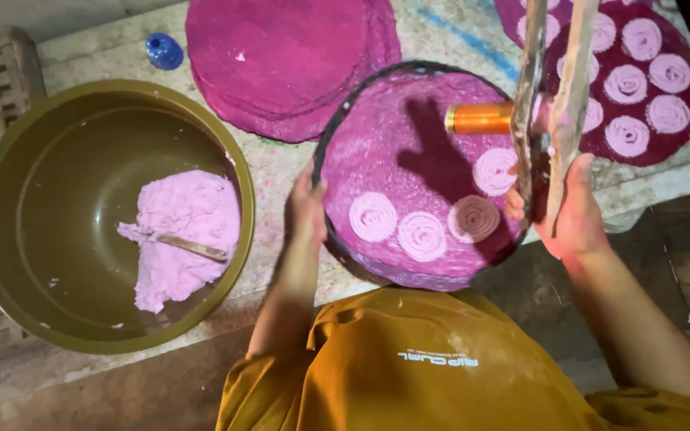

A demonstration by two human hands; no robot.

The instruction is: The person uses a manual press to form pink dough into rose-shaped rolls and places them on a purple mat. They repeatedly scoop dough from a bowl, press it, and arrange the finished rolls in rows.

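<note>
My left hand (pixel 305 209) grips the left rim of a round tray covered with magenta cloth (pixel 385 144), which carries several pale pink dough spirals (pixel 422 235). My right hand (pixel 573 215) is closed around a wooden press (pixel 553 96) with long upright handles and an orange metal cylinder (pixel 479 118), held over the tray's right side. The hand's shadow falls across the cloth.
A big olive-green bowl (pixel 17 263) at left holds pink dough (pixel 189 235) with a small scraper in it. A stack of magenta cloth rounds (pixel 281 56) lies behind, another filled tray (pixel 640 88) at top right. A blue cap (pixel 164 50) sits on the stone slab.
</note>
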